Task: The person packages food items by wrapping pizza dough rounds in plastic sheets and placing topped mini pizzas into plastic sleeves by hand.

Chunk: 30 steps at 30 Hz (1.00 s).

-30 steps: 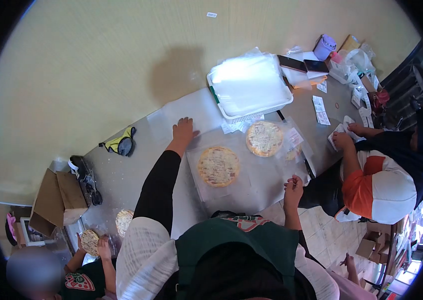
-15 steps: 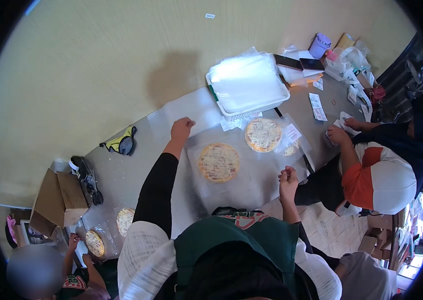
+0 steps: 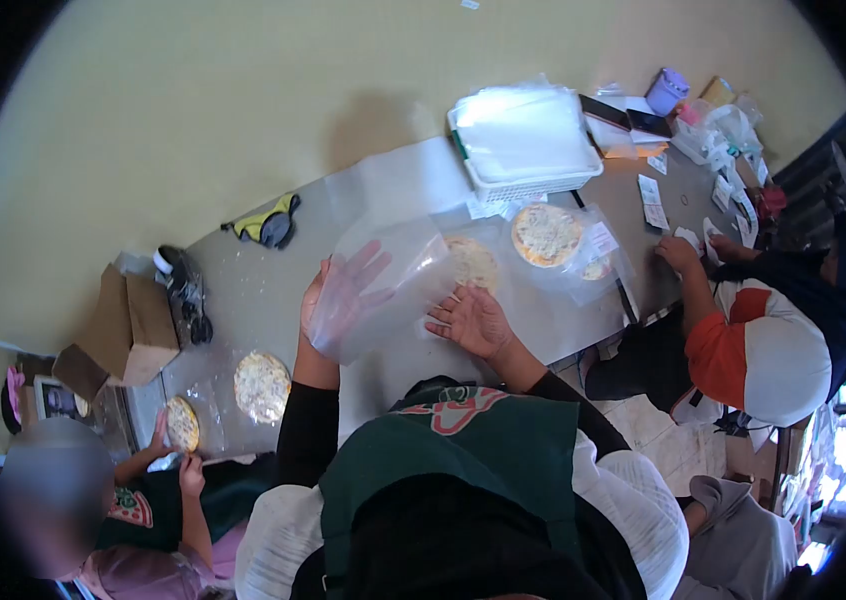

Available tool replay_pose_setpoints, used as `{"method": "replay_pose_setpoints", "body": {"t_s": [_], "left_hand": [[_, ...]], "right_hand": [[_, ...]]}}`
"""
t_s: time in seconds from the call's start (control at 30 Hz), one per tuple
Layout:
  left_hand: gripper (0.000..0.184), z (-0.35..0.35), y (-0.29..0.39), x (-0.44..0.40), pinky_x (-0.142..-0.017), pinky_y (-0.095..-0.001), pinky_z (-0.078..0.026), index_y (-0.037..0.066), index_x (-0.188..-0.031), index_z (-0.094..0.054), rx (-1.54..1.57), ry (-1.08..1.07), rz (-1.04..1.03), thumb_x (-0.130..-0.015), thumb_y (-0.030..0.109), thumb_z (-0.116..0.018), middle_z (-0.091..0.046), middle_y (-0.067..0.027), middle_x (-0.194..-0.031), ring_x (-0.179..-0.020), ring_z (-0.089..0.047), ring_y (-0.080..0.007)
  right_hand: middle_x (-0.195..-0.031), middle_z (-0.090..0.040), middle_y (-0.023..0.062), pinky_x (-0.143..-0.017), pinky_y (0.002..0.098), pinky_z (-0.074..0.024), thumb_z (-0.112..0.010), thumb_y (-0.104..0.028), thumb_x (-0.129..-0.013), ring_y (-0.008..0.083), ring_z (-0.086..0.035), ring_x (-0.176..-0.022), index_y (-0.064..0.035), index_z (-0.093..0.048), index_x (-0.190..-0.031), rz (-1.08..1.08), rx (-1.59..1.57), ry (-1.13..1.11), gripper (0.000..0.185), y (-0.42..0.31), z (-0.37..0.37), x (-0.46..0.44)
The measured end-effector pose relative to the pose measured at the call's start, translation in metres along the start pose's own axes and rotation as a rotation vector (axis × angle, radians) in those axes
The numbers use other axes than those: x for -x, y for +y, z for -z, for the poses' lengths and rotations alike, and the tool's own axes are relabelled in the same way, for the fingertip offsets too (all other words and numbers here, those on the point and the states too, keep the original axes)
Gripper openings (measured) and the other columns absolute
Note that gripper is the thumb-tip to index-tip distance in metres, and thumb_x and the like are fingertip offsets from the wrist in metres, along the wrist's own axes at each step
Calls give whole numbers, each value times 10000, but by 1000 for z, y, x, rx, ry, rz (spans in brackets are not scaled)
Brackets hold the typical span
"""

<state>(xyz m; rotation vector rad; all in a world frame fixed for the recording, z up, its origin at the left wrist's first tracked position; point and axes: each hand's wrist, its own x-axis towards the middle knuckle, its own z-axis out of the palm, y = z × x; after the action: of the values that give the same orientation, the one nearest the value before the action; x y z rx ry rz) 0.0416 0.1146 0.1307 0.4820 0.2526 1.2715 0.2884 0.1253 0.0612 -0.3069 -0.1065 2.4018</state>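
Note:
A clear plastic bag [image 3: 398, 285] is spread in the air between my hands, above the table. My left hand [image 3: 331, 290] shows through the plastic with its fingers stretched apart; whether it is inside the bag or behind it I cannot tell. Close to the bag's right edge is my right hand [image 3: 478, 322], palm up, fingers spread; contact with the plastic is unclear. A pizza [image 3: 473, 262] topped with pale shreds lies beyond my right hand, partly hidden by the hand and bag. Further right, another pizza [image 3: 546, 236] sits in clear plastic with a white label [image 3: 600, 241].
A white basket [image 3: 533, 185] of plastic sheets stands by the wall, with phones [image 3: 605, 112] to its right. A co-worker in orange and white [image 3: 723, 350] handles papers at right. Another person at left holds a small pizza [image 3: 182, 424] near a cardboard box [image 3: 128, 325].
My hands have come together over the table, and a clear bag is now spread between them. The person at left has lifted a small pizza. The view has shifted.

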Motion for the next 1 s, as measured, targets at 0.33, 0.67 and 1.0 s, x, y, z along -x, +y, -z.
{"method": "replay_pose_setpoints", "body": {"t_s": [0.33, 0.67, 1.0], "left_hand": [[197, 101, 14, 131, -906, -419, -388, 44, -1005, -545, -1354, 1015, -235, -851, 167, -548, -531, -164, -1113, -1056, -492, -328], [170, 41, 3, 172, -759, -364, -447, 32, -897, -585, -1627, 1085, -688, -759, 117, -635, -579, -183, -961, -876, -569, -315], [480, -18, 0, 152, -798, -398, -443, 30, -1115, -466, -2010, 660, -413, -707, 159, -685, -541, -168, -1017, -931, -537, -324]], "right_hand": [[-919, -615, 79, -809, 352, -482, -618, -44, -800, 214, -600, -874, -92, -530, -998, -66, 301, 220, 221, 60, 12, -33], [-833, -588, 17, -727, 255, -476, -672, -9, -753, 132, -590, -777, -101, -489, -939, 115, 414, 304, 277, 96, -13, -78], [-953, -526, 86, -778, 299, -472, -701, 16, -710, 185, -558, -857, 28, -435, -1095, 149, 566, 216, 468, 169, -94, -100]]}}
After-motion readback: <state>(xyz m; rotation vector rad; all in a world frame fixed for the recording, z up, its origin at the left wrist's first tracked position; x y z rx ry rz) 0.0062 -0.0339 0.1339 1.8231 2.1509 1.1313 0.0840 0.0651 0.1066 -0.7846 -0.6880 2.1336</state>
